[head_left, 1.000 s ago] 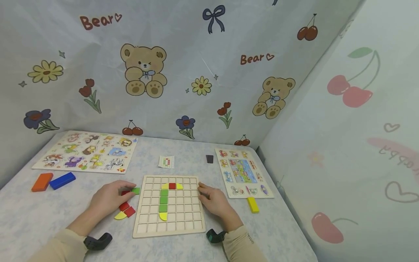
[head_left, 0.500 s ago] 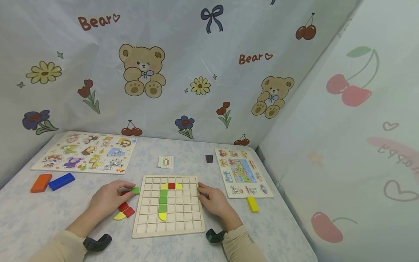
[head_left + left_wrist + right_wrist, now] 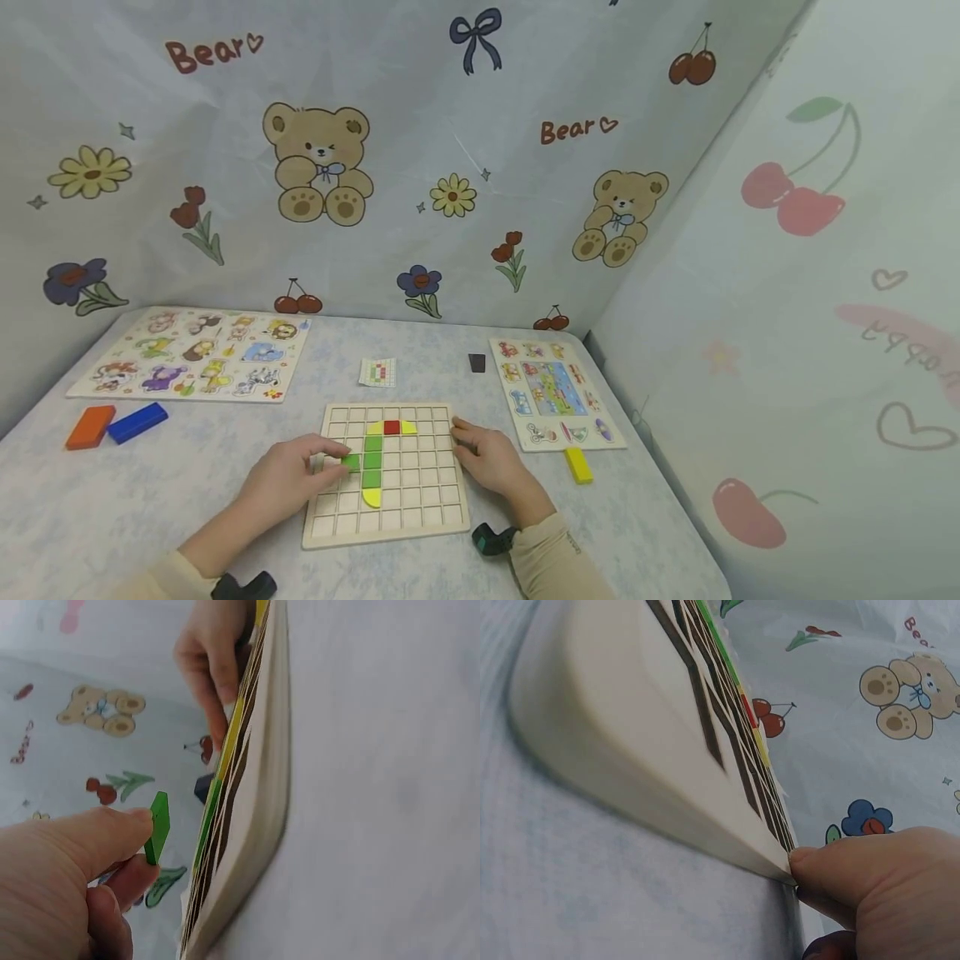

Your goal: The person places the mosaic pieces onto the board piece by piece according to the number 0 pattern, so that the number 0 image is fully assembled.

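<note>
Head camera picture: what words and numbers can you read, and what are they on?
"Bear": upper left of the back sheet.
"Bear": farther right, same sheet.
Too faint to read surely: lettering on the right sheet.
Too small to read: a mark on the right sleeve.
No readable numbers.

Facing me: wrinkled pale-grey back wall (image 3: pixel 420 100), 2 printed bears (image 3: pixel 321 171) among flowers (image 3: pixel 92 173). Right wall (image 3: pixel 810 350) whiter, pink cherries (image 3: pixel 810 214). Tabletop (image 3: pixel 637 542) pale, mottled blue.

Desk (image 3: pixel 420 571) carries animal puzzle board (image 3: pixel 225 351) at left, orange block (image 3: pixel 91 427) and blue block (image 3: pixel 138 423) near it, yellow block (image 3: pixel 578 466) just beside right-hand puzzle board (image 3: pixel 555 390).
</note>
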Action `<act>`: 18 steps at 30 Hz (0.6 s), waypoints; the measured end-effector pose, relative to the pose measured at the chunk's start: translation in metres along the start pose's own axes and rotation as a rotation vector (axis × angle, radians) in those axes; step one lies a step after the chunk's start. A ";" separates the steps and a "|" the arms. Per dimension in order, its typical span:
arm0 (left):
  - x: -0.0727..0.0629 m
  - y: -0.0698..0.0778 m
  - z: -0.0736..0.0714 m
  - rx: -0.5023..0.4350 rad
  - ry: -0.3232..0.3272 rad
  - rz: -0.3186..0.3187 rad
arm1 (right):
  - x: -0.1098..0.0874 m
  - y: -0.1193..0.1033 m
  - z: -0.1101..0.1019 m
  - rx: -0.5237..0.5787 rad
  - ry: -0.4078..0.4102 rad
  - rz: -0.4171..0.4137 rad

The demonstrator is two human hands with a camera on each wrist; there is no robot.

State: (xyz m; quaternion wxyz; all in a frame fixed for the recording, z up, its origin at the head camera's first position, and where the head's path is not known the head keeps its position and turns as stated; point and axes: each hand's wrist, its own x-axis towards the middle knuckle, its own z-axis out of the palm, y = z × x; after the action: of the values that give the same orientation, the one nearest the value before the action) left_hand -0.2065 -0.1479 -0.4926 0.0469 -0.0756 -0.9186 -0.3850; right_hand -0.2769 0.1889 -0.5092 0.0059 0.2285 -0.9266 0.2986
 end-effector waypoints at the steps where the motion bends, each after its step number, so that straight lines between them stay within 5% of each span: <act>1: -0.002 0.005 0.004 -0.008 -0.007 0.008 | 0.000 0.000 0.000 -0.003 0.000 -0.002; 7: -0.013 0.025 0.028 -0.002 -0.034 0.111 | 0.001 -0.001 0.000 -0.009 -0.002 -0.001; 18: -0.014 0.028 0.046 0.006 -0.054 0.285 | 0.001 -0.001 0.000 0.013 -0.008 0.021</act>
State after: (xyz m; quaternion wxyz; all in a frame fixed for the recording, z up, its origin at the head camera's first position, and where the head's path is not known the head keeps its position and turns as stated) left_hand -0.1894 -0.0975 -0.5074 0.0766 -0.2154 -0.9007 -0.3694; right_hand -0.2772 0.1875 -0.5084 -0.0026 0.2202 -0.9270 0.3037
